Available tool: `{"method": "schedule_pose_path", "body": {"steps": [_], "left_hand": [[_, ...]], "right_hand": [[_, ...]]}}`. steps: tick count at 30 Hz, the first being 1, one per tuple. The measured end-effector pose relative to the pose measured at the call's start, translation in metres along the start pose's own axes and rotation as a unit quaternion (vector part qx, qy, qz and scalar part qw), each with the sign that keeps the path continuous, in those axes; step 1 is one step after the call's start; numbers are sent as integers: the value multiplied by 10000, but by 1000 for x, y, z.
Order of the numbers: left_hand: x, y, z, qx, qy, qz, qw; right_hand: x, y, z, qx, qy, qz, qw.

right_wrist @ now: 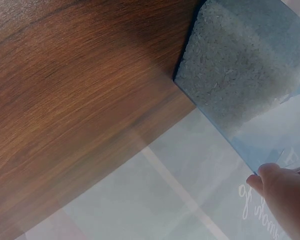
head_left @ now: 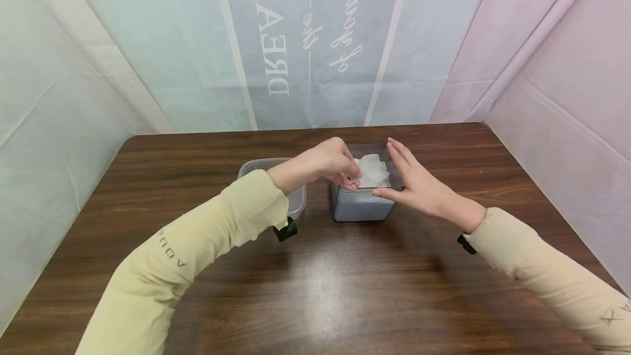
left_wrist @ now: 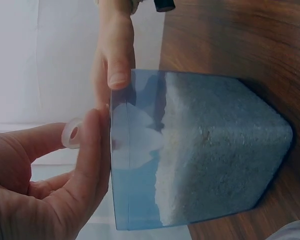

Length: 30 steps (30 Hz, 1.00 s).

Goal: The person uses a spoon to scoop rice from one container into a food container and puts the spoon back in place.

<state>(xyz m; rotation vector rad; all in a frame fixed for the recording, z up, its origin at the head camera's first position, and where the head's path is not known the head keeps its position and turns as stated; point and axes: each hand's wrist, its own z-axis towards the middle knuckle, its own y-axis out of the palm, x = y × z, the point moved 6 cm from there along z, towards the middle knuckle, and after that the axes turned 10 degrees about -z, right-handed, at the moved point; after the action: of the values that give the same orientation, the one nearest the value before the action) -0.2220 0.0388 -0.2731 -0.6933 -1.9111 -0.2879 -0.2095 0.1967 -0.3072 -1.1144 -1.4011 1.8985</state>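
Observation:
A clear bluish box of rice (head_left: pixel 365 205) stands on the table, its rice showing through the walls in both wrist views. Inside its top sits a translucent white plastic scoop (head_left: pixel 373 169), seen dimly through the wall in the left wrist view. My left hand (head_left: pixel 335 163) is at the left side of the rim, thumb and fingers pinching a small whitish ring (left_wrist: pixel 71 134) that looks like the scoop's handle end; fingers hide the join. Spread across the right side of the rim, my right hand (head_left: pixel 419 182) holds the box, thumb on the near side, fingers toward the far corner.
A clear plastic tub (head_left: pixel 297 201) stands left of the box, partly hidden under my left forearm. The brown wooden table (head_left: pixel 325 289) ends at a lettered cloth backdrop (head_left: pixel 310 70), with pale cloth walls on both sides.

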Motion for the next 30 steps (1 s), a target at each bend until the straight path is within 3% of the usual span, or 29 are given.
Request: {"method": "schedule_pose_path", "body": {"steps": [7, 12, 18, 30], "left_hand": [[-1, -6, 0, 52, -220, -53, 9997], [6, -8, -3, -25, -168, 80, 9998], [15, -17, -9, 109, -170, 222, 9995], [30, -35, -23, 407, -14, 1231, 9916]], "right_hand": [[-1, 0, 1, 20, -25, 56, 10000], [0, 0, 1, 78, -36, 33, 10000], [0, 0, 0, 71, -10, 47, 10000], [0, -1, 1, -28, 18, -74, 10000]]}}
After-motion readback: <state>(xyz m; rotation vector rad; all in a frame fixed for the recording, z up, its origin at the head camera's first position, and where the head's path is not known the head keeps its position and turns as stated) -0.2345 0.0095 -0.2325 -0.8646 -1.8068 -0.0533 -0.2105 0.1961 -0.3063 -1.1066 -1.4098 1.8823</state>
